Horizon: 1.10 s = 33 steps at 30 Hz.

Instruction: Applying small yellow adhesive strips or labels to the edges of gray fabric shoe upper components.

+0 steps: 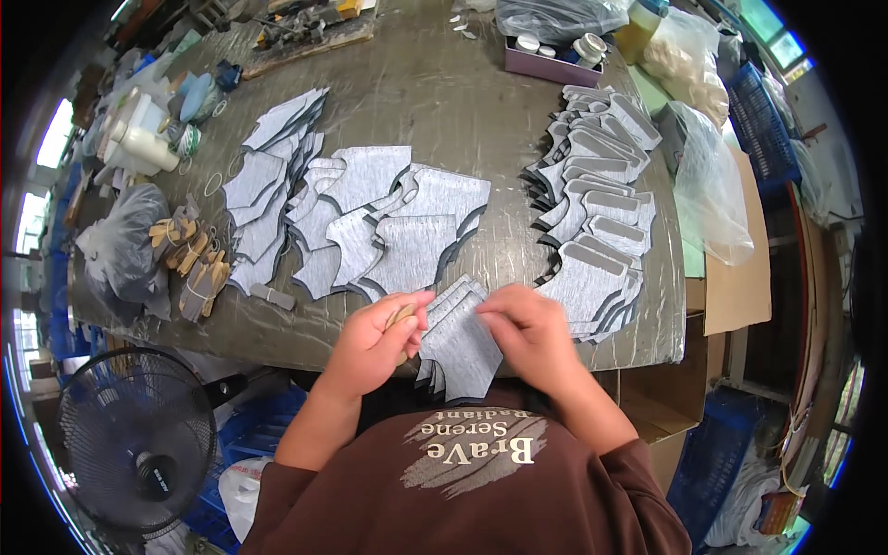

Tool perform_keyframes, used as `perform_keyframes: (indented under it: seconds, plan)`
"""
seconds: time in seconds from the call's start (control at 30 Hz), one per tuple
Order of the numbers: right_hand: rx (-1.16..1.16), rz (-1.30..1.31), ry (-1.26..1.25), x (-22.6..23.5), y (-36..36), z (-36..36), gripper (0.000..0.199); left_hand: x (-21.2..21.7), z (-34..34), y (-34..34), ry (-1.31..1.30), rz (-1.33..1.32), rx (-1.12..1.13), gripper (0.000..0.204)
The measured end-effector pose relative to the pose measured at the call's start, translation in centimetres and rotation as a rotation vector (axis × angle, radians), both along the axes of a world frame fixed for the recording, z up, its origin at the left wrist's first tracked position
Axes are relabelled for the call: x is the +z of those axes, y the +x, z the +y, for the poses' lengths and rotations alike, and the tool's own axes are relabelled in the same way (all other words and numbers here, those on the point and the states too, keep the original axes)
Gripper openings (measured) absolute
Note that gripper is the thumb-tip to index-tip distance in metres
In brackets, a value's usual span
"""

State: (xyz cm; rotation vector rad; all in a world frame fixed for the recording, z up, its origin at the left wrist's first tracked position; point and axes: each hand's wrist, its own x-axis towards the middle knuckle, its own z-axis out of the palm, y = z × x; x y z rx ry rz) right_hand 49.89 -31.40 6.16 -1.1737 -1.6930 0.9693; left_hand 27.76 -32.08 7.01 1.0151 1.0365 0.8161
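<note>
Pinches 1 small grey stack (458, 344) at the near edge of the table (513, 222) by its right side with the right hand (527, 324), and closes the left hand (377, 340) around 1 tan piece (403, 315) just left of it. Has larger grey heaps (351, 245) beyond on the left, 1 grey row (601, 213) on the right.

Right fingers (500, 303) pinch stacked grey pieces (461, 350); left fingers (421, 299) hold a tan piece (401, 316)

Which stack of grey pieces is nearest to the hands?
The small stack between the left hand and right hand; the other stacks lie farther away on the table.
</note>
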Motion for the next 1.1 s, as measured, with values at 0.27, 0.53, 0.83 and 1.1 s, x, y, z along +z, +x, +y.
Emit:
perform_keyframes:
  seconds: [0.27, 0.53, 0.83, 1.1]
  plan:
    - [0.084, 0.161, -0.305, 0.4, -3.0, 0.1, 0.009, -1.1, -0.3, 2.2, 0.885, 0.641, -0.032, 0.044]
    - [0.101, 0.356, -0.51, -0.3, -2.9, -0.3, 0.009, -1.1, -0.4, 2.5, 0.896, 0.658, -0.089, 0.054]
    - [0.061, 0.227, -0.282, -0.3, -3.0, -0.3, 0.005, -1.3, -0.4, 2.6, 0.914, 0.686, -0.071, 0.059]
    - [0.082, 0.293, -0.314, -0.7, -2.7, -0.2, 0.003, -1.3, -0.4, 2.8, 0.779, 0.486, -0.08, 0.045]
